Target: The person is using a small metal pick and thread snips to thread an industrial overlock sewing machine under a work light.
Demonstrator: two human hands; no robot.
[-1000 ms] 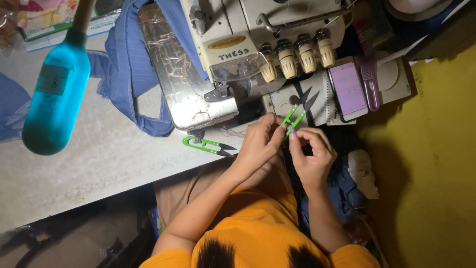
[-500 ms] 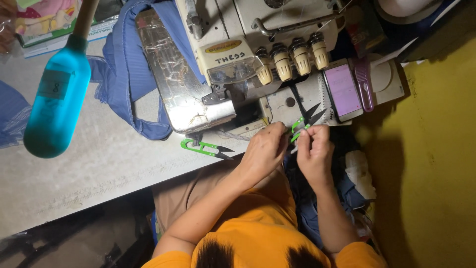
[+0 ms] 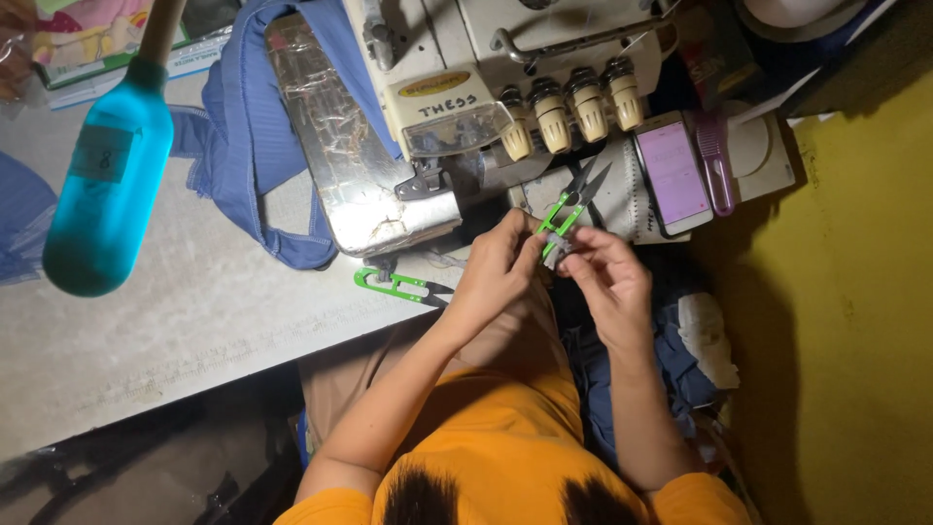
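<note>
Now my left hand (image 3: 501, 267) pinches green thread snips (image 3: 573, 202), blades open toward 1 o'clock; my right hand (image 3: 607, 277) grips a small grey piece (image 3: 556, 249) touching them. A second pair of snips (image 3: 400, 286) lies at 9 o'clock, below the sewing machine (image 3: 457, 87).

green thread snips (image 3: 569, 207) | blades open, pointing up-right | held above small grey piece (image 3: 556, 250)

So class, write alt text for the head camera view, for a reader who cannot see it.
Two hands hold green thread snips and a small grey piece before a cream sewing machine: left hand, right hand. A second green pair lies on the table.
</note>
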